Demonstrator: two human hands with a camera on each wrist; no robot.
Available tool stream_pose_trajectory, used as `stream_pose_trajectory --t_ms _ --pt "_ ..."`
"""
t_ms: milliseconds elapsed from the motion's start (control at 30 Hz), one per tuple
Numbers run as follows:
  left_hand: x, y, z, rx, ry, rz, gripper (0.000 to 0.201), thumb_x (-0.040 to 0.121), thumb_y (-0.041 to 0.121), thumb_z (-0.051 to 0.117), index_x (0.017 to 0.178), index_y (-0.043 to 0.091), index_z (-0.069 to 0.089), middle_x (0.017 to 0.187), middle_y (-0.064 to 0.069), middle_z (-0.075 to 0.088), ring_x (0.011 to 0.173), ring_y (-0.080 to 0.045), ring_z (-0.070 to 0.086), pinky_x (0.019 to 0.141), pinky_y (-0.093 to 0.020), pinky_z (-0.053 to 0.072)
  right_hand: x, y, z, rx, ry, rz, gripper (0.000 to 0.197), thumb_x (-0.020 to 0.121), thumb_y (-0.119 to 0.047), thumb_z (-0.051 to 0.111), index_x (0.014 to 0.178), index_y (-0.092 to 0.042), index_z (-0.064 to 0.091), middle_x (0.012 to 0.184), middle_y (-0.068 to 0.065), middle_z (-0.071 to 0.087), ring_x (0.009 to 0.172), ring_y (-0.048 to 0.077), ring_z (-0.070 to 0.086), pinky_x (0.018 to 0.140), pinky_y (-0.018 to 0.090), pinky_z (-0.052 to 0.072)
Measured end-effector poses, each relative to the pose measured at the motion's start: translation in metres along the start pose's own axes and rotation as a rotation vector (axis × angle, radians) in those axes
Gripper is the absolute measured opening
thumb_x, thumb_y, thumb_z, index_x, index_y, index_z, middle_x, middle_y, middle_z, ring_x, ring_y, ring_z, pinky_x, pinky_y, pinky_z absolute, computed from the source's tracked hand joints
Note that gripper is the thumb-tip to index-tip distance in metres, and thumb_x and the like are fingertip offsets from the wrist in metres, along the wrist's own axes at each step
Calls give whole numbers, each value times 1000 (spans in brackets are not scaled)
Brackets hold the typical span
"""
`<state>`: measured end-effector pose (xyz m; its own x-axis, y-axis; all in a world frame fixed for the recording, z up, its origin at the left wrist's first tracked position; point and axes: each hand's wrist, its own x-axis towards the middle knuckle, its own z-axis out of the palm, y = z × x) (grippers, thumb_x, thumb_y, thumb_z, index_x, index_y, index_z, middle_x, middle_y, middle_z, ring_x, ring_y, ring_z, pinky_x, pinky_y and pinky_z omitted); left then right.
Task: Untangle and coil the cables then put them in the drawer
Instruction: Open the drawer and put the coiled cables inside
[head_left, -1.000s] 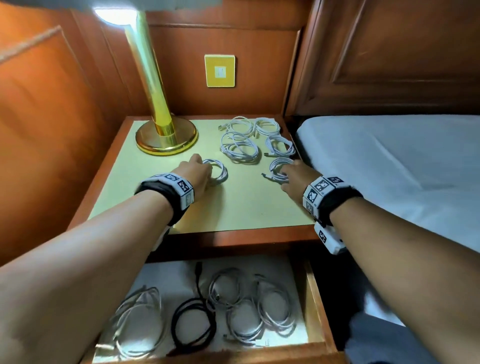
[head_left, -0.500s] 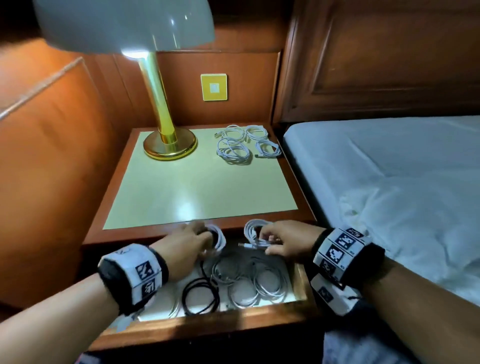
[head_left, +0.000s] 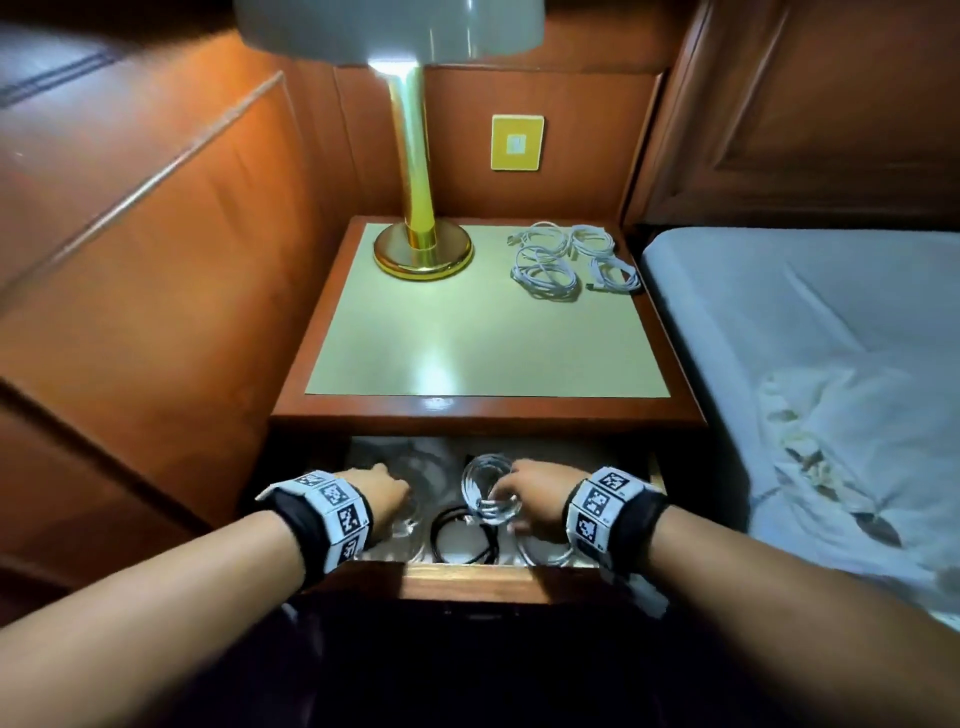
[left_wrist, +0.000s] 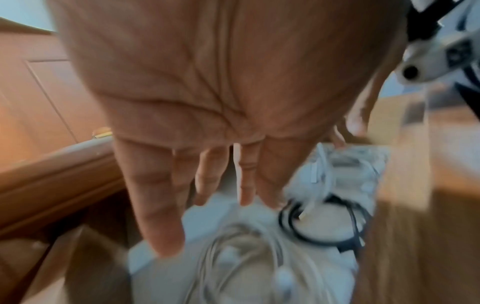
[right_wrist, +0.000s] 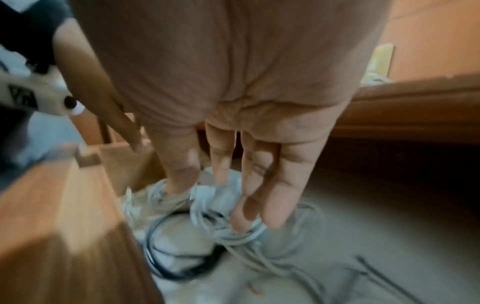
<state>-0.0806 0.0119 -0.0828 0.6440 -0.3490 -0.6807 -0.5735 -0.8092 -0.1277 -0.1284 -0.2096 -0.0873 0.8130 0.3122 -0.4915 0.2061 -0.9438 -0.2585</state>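
Observation:
Both hands are down in the open drawer (head_left: 467, 579). My right hand (head_left: 519, 493) (right_wrist: 221, 195) pinches a white coiled cable (head_left: 485, 486) (right_wrist: 228, 230) between thumb and fingers; the coil stands tilted over a black coiled cable (head_left: 465, 538) (left_wrist: 319, 240). My left hand (head_left: 387, 491) (left_wrist: 213, 185) is flat, fingers straight and holding nothing, just above another white coil (left_wrist: 233, 267) on the drawer floor. More white coils (head_left: 566, 260) lie at the back right of the nightstand top (head_left: 483, 338). Both wrist views are blurred.
A brass lamp (head_left: 423, 249) stands at the back left of the nightstand. A bed (head_left: 805, 338) borders the right side, a wooden wall panel the left. Further white coils lie under my right hand in the drawer.
Both hands carried a white coil each from the nightstand top down into the drawer. My left hand has let go of its coil; my right hand still holds its coil.

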Motion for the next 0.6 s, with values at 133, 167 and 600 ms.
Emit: stream_pose_trajectory --t_ms 133,167,600 --pt "3 2 -19 -64 109 -11 30 88 14 63 116 21 69 116 -5 70 105 -29 68 89 -37 57 8 -7 -2 60 -4 -41 33 92 -28 68 124 -23 67 121 1 67 113 24 63 95 29 48" --pt "3 2 -28 -112 164 -19 28 88 13 62 112 22 69 114 -3 69 103 -27 67 88 -37 56 5 -5 -10 86 41 -52 28 93 -28 67 120 -24 69 117 -1 68 108 20 64 93 28 49" --pt "116 29 -146 -385 446 -30 83 94 36 66 157 26 13 128 -12 61 113 -33 61 91 -41 53 30 151 -107 352 371 719 90 93 -34 67 156 -17 6 143 15 50 118 33 59 90 36 48"
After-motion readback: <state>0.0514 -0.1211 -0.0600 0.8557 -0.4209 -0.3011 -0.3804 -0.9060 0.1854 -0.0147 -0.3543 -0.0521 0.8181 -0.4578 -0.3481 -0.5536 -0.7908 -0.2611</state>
